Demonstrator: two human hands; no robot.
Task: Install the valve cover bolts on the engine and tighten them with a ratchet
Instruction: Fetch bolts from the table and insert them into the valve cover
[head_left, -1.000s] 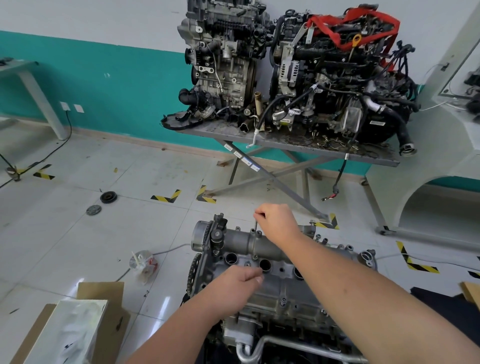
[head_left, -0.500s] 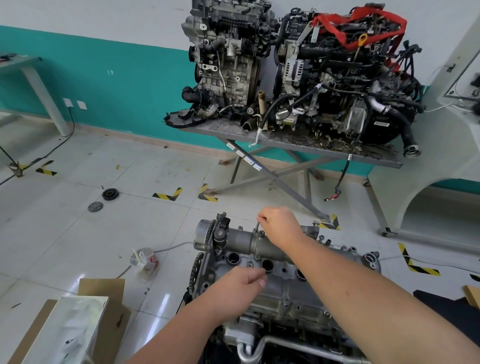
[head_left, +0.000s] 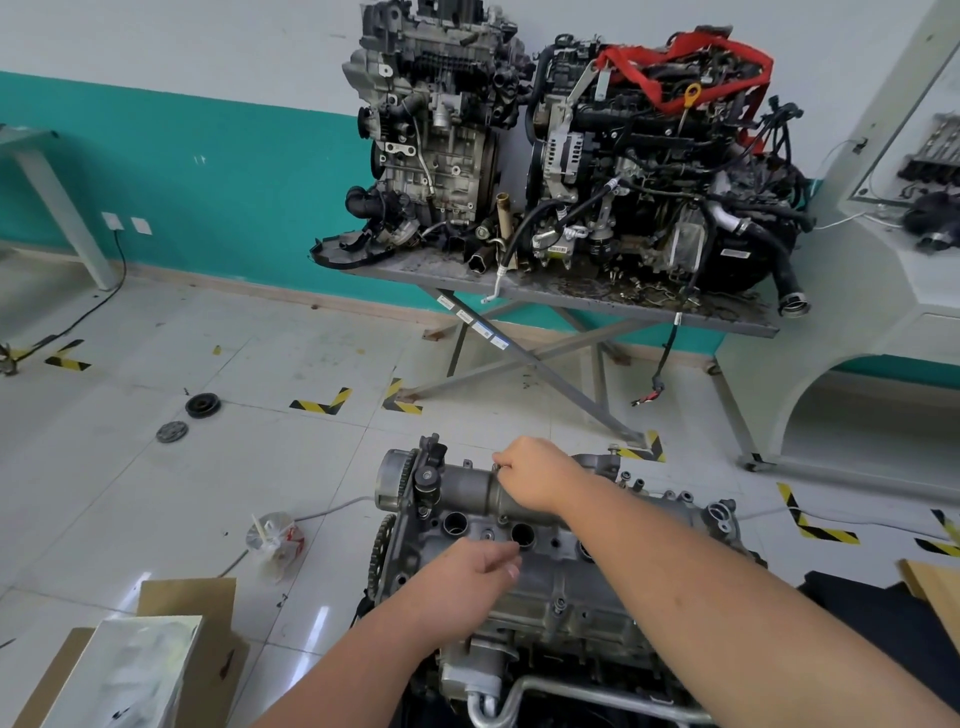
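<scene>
i see the engine (head_left: 545, 582) low in front of me on the tiled floor (head_left: 156, 493), with bare tiles to its left and far side; my right hand (head_left: 535, 475) reaches over its far edge and pinches a small bolt (head_left: 497, 466) at the valve cover (head_left: 550, 577) rim. my left hand (head_left: 467, 571) rests curled on the cover beside an open plug hole (head_left: 522, 534), though i cannot tell whether it holds anything. a cardboard box (head_left: 171, 649) crowds the near left, and beyond stands a counter (head_left: 571, 296) carrying two engines (head_left: 571, 156).
</scene>
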